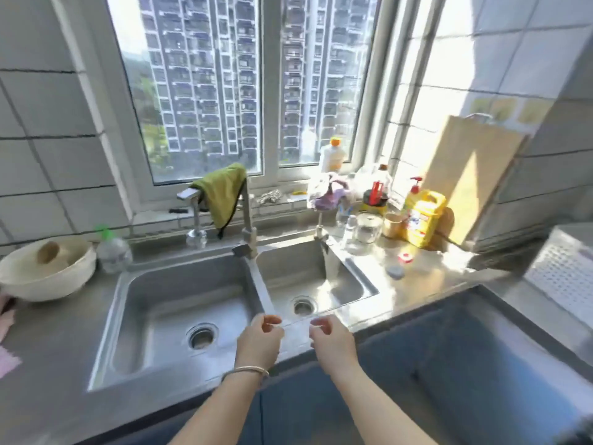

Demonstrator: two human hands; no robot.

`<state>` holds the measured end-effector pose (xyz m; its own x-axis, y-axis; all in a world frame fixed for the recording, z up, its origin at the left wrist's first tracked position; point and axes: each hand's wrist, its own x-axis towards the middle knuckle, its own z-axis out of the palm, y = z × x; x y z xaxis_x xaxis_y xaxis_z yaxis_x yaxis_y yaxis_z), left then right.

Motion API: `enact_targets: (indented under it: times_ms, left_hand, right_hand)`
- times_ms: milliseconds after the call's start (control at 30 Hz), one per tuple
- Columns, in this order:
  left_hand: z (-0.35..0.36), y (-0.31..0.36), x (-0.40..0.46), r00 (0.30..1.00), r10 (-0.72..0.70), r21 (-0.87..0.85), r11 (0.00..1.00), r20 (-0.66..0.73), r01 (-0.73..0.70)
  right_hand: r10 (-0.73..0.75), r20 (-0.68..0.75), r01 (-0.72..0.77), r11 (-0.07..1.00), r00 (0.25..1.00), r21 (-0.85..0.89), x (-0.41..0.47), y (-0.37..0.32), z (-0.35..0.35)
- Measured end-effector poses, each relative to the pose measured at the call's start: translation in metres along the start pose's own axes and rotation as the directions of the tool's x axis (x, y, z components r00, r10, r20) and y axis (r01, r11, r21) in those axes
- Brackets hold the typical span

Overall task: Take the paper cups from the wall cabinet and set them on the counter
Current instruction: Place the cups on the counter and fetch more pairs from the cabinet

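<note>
left hand (260, 340): fingers loosely curled, holding nothing, over front rim of the sink (154, 379) | right hand (330, 340): same, just beside it | paper cups: cannot tell, possibly one brown cup (393, 225) right of sink

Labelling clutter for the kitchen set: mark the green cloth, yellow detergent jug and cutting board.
green cloth (221, 194), head view, middle of the draped fabric
yellow detergent jug (423, 220), head view, front of its body
cutting board (471, 175), head view, centre of its face
</note>
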<state>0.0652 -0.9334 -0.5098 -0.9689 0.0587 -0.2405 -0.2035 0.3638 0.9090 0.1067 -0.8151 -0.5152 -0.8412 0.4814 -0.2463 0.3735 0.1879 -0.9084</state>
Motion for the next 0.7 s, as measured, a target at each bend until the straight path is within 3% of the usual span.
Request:
enact_targets:
  times_ms: [167,300,533,700]
  left_hand:
    - [0.148,0.092,-0.012,0.968,0.152,0.01,0.988,0.198,-0.157]
    - [0.253,0.158,-0.039,0.891,0.264,-0.078,0.964,0.369,-0.254]
    - [0.382,0.271,-0.063,0.741,0.359,-0.208,0.933,0.568,-0.292]
    - [0.451,0.355,-0.046,0.616,0.449,-0.281,0.892,0.647,-0.355]
  right_hand:
    - [-0.016,-0.239,0.016,1.0,0.971,-0.003,0.029,0.016,-0.17]
    - [-0.035,-0.398,0.042,0.999,0.917,0.009,0.037,0.017,-0.28]
    - [-0.091,-0.596,0.094,0.995,0.798,-0.026,0.063,-0.009,-0.421]
    - [-0.149,-0.73,0.128,0.988,0.667,-0.084,0.112,-0.042,-0.505]
